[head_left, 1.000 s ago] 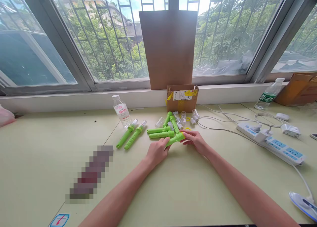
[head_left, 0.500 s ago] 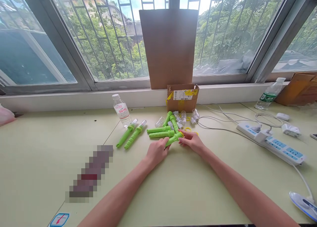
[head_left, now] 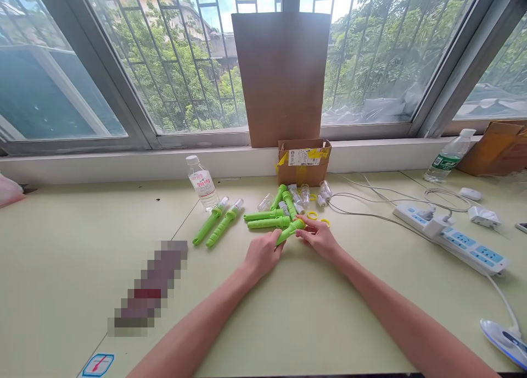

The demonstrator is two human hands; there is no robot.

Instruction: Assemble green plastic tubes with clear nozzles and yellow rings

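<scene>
Head view: the left hand wraps its fingers around a green tube over the surface, probably to steady it while the right hand pinches narrowly at its threaded end, where a yellow ring shows. Beyond lie more green tubes and loose yellow rings, seemingly kept within reach; clear caps lie farther, before a cardboard box.
</scene>
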